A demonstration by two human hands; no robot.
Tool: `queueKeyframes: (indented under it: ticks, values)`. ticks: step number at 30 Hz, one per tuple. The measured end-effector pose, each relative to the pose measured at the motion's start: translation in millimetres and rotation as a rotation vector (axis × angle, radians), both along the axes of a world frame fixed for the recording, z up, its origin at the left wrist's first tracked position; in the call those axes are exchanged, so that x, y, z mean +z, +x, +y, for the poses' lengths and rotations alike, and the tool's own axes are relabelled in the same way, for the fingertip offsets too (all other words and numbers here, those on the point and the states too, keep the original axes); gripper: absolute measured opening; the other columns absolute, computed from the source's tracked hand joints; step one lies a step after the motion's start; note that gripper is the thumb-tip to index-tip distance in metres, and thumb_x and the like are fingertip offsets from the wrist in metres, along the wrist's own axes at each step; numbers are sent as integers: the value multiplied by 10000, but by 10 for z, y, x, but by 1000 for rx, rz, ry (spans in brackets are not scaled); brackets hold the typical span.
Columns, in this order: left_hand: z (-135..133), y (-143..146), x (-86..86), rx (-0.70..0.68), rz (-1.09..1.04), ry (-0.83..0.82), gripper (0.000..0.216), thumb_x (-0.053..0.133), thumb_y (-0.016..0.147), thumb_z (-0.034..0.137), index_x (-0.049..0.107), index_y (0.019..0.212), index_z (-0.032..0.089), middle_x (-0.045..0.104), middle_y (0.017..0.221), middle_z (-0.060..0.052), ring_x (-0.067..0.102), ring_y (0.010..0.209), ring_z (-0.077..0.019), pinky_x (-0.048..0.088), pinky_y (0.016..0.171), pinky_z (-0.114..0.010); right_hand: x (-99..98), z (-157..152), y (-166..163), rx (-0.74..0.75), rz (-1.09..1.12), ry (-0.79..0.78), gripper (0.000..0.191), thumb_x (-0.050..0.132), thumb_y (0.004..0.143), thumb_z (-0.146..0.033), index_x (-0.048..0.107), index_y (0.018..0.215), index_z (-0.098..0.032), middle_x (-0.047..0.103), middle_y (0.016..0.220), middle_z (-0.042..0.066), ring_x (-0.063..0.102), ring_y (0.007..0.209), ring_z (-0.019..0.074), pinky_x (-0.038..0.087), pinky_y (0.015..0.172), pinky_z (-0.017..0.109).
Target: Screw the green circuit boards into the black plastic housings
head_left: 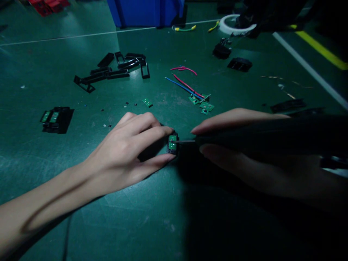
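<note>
My left hand (126, 145) rests on the green surface, thumb and index finger pinching a small black housing (176, 148) from its near and far sides. Two little green circuit boards (173, 138) sit in that housing, facing up. From the right, my right hand (239, 159) grips a screwdriver (261, 136) with a thick dark body, lying almost level. Its thin metal shaft reaches the boards; whether the tip touches a screw is too small to tell. Deep shadow hides much of my right hand and the tool's rear.
Black frames (108, 70) lie in a heap at the back left. A similar housing with boards (56, 117) sits at left. Red and blue wires (187, 87) join loose boards (206, 106). Farther back are a blue bin (146, 13), a white tape roll (225, 27) and black parts (239, 64).
</note>
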State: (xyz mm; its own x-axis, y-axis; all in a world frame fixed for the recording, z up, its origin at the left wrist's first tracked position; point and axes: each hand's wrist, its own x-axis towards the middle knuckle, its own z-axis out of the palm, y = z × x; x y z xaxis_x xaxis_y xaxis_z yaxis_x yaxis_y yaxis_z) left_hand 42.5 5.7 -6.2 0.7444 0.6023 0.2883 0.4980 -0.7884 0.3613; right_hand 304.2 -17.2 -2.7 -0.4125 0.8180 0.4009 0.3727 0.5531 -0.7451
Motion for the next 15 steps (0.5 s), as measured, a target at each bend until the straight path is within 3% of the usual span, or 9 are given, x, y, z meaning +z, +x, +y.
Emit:
queueKeyframes:
  ticks: [10,15]
  values:
    - [1,-6,1,-2,4,-1,376,715,989,351,660,1303,152,701,1091,-69,629,930,-185,446,839,-343,-32,23,7,28,5,12,142,737,947,-232,697,1083,-240,760,946,-57,723,793,75,615,687,141]
    - [-3,0,2,2,8,8,376,723,984,346,657,1302,158,699,1099,-64,627,934,-179,454,843,-342,-21,24,0,19,2,0,139,727,950,-223,697,1079,-266,759,942,-63,727,786,95,626,681,179]
